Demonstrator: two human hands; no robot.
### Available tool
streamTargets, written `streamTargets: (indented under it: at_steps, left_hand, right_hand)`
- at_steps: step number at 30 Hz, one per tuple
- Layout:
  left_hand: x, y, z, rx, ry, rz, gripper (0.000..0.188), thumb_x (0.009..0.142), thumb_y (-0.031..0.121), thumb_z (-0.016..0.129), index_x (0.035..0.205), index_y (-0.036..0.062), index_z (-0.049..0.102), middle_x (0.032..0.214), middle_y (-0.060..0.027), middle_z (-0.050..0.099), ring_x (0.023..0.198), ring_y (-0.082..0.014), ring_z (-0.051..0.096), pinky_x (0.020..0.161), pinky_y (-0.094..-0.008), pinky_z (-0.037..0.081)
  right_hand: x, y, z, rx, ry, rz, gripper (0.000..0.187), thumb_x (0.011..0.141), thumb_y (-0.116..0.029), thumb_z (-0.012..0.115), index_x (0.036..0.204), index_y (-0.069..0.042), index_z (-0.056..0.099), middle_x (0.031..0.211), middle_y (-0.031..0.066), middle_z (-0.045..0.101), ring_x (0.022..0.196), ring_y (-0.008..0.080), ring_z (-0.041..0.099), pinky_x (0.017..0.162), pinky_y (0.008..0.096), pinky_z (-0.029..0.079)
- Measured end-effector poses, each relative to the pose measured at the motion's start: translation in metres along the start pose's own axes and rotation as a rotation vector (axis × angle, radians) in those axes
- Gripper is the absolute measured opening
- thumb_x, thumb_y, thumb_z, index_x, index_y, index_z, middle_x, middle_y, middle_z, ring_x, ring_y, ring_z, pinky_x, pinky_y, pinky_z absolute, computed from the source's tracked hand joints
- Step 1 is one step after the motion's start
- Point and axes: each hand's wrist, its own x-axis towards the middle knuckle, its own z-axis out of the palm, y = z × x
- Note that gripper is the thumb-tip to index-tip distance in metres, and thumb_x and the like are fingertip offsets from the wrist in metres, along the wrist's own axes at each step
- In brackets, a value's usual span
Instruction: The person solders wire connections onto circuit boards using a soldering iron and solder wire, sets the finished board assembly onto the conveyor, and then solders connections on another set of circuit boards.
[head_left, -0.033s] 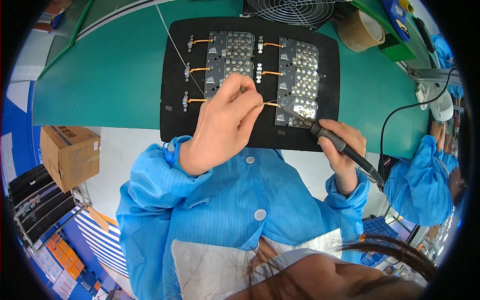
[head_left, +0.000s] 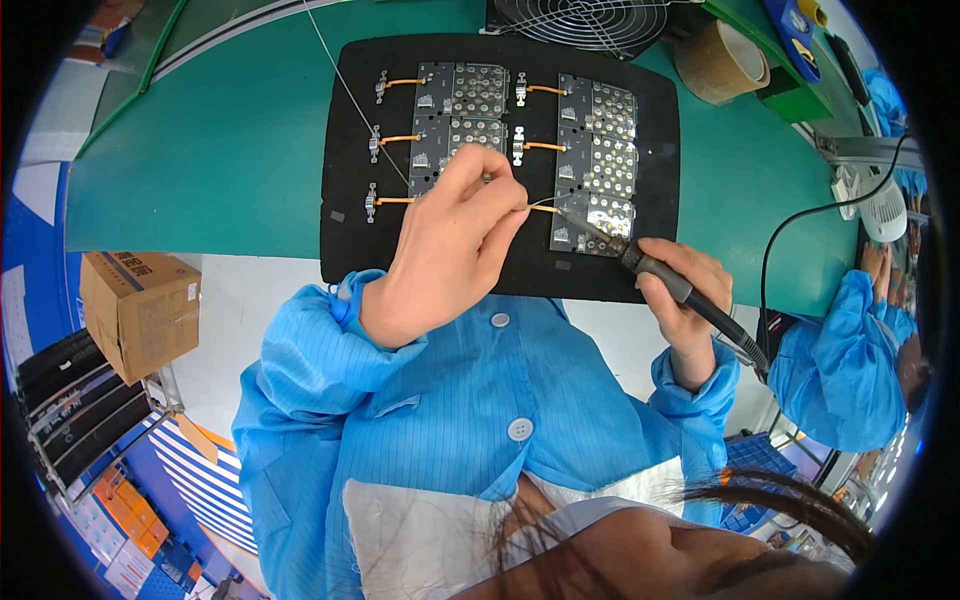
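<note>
Shifting slightly rightward, the left grip [head_left: 452, 240] pinches thin wire [head_left: 543, 208]; the right grip [head_left: 696, 290] clasps a soldering iron [head_left: 672, 284].

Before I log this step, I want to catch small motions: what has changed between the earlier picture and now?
Very little: the left hand has shifted slightly right, and the upper part of the thin wire has swung slightly left. No new grasp or release shows. The right hand stays on the soldering iron; the circuit boards look unmoved.
</note>
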Motion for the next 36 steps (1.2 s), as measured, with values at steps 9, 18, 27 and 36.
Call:
streamTargets:
  at_steps: [9, 18, 27, 36]
  left_hand:
    - [0.01, -0.015, 0.02, 0.026, -0.078, -0.01, 0.015, 0.076, -0.002, 0.071, 0.089, -0.0027, 0.064, 0.096, -0.0095, 0.049, 0.066, -0.0191, 0.054, 0.061, -0.0327, 0.045]
    - [0.012, -0.017, 0.022, -0.034, -0.051, -0.016, 0.012, 0.074, -0.004, 0.071, 0.085, -0.0029, 0.065, 0.092, -0.0092, 0.051, 0.065, -0.0171, 0.054, 0.059, -0.0298, 0.044]
    - [0.011, -0.017, 0.021, -0.053, -0.024, -0.009, 0.011, 0.074, -0.003, 0.071, 0.084, -0.0012, 0.067, 0.09, -0.0084, 0.052, 0.069, -0.0174, 0.054, 0.057, -0.0289, 0.043]
    - [0.012, -0.016, 0.022, -0.049, -0.022, -0.019, 0.011, 0.074, -0.004, 0.071, 0.084, -0.0008, 0.067, 0.09, -0.0081, 0.051, 0.069, -0.0173, 0.054, 0.056, -0.0284, 0.042]
  right_hand:
    - [0.0, 0.003, -0.001, 0.002, -0.001, 0.04, 0.025, 0.077, -0.012, 0.073, 0.096, 0.003, 0.067, 0.067, 0.0118, 0.065, 0.055, 0.0179, 0.062, 0.049, 0.0252, 0.045]
    - [0.002, 0.005, -0.002, 0.034, 0.0, 0.023, 0.024, 0.077, -0.01, 0.071, 0.096, 0.003, 0.067, 0.067, 0.0118, 0.064, 0.056, 0.0185, 0.063, 0.049, 0.025, 0.045]
    - [0.004, 0.006, -0.002, 0.061, -0.005, 0.021, 0.024, 0.077, -0.012, 0.071, 0.096, 0.003, 0.067, 0.067, 0.0115, 0.064, 0.056, 0.0182, 0.062, 0.049, 0.0253, 0.044]
    - [0.007, 0.009, -0.004, 0.098, -0.004, 0.057, 0.025, 0.078, -0.014, 0.072, 0.096, 0.002, 0.067, 0.069, 0.0115, 0.064, 0.057, 0.0168, 0.06, 0.05, 0.0248, 0.043]
